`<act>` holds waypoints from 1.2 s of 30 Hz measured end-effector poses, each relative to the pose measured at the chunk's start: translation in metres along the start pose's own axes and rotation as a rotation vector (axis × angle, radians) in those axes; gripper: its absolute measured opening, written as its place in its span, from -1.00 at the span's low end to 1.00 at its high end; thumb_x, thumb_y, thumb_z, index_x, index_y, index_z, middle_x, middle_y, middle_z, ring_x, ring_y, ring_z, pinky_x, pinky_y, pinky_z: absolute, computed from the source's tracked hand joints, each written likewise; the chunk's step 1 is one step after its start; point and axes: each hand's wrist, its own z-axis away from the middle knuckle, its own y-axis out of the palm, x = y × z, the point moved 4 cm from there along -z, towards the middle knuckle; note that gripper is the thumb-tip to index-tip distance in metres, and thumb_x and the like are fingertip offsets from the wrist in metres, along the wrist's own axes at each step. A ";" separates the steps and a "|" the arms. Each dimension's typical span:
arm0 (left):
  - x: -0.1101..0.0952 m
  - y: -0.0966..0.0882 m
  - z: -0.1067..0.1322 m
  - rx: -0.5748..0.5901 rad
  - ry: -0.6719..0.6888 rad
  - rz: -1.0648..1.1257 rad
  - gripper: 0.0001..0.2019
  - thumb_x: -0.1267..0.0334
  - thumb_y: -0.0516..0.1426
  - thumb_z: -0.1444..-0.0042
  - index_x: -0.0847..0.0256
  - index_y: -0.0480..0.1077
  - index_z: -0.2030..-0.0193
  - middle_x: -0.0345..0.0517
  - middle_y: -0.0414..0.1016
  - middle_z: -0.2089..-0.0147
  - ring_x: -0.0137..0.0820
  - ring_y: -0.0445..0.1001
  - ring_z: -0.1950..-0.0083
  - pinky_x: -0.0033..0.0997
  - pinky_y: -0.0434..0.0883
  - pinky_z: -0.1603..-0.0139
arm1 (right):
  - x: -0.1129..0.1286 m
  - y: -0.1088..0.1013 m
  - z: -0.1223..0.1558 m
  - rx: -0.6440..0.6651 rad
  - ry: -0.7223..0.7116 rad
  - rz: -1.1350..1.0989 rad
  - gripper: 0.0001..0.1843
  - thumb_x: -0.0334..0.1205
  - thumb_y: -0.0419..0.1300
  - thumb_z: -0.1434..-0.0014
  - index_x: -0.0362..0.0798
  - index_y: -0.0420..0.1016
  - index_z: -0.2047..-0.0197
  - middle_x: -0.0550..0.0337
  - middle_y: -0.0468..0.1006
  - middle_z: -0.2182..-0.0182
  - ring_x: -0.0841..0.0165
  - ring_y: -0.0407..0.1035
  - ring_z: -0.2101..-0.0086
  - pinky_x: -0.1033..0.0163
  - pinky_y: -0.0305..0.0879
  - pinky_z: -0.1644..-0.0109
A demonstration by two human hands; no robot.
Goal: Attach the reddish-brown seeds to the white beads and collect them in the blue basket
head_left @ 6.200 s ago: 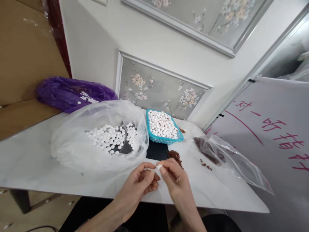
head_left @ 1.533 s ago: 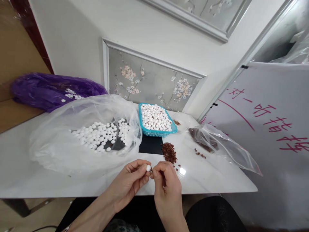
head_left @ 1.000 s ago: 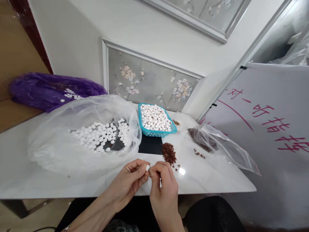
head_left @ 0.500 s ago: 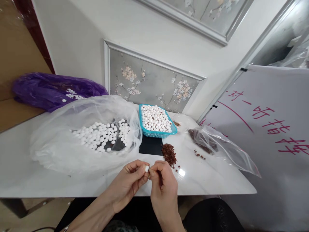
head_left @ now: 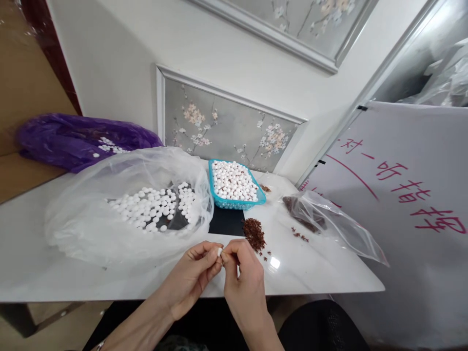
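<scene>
My left hand point(head_left: 192, 275) pinches a small white bead point(head_left: 220, 251) between thumb and forefinger above the front edge of the white table point(head_left: 321, 273). My right hand point(head_left: 243, 280) is closed in a pinch with its fingertips pressed against the bead; whatever it holds is too small to name. A little pile of small reddish-brown pieces point(head_left: 254, 234) lies just behind my right hand. Behind my left hand a clear plastic bag point(head_left: 91, 219) holds several white beads point(head_left: 153, 207).
A turquoise basket point(head_left: 237, 202) full of white beads stands at the back on a black mat point(head_left: 226, 224). A clear zip bag point(head_left: 336, 226) with brown pieces lies at the right. At the back left is a purple bag point(head_left: 73, 139). A whiteboard with red writing point(head_left: 402, 195) leans at the right.
My two hands stay together at the table's front edge. The right fingertips have closed in over the white bead, so less of it shows. The view has shifted slightly.
</scene>
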 end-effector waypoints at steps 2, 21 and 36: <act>0.000 0.001 0.000 0.006 -0.004 0.000 -0.91 0.36 0.29 0.04 0.34 0.50 0.40 -0.19 0.46 0.39 -0.64 0.42 0.40 -0.73 0.42 0.28 | -0.005 -0.002 -0.002 0.053 0.117 -0.142 -0.89 -0.38 0.02 -0.22 -0.01 0.30 0.32 0.26 0.34 0.43 0.41 0.29 0.41 0.31 0.27 0.30; 0.001 0.009 0.004 0.080 0.023 -0.177 -0.78 0.32 0.25 -0.02 0.17 0.32 0.21 -0.29 0.45 0.45 -0.55 0.43 0.40 -0.53 0.35 0.22 | 0.006 -0.021 -0.002 0.322 0.134 -0.193 -0.74 -0.41 0.09 -0.19 0.01 0.55 0.14 0.22 0.39 0.38 0.41 0.32 0.39 0.33 0.28 0.32; 0.001 0.009 0.005 0.034 0.038 -0.230 -0.83 0.30 0.27 0.02 0.21 0.38 0.29 -0.24 0.45 0.44 -0.52 0.39 0.36 -0.53 0.31 0.21 | 0.003 -0.015 0.001 0.232 0.095 -0.152 -0.76 -0.38 0.04 -0.23 -0.05 0.54 0.21 0.16 0.42 0.36 0.37 0.38 0.36 0.29 0.34 0.28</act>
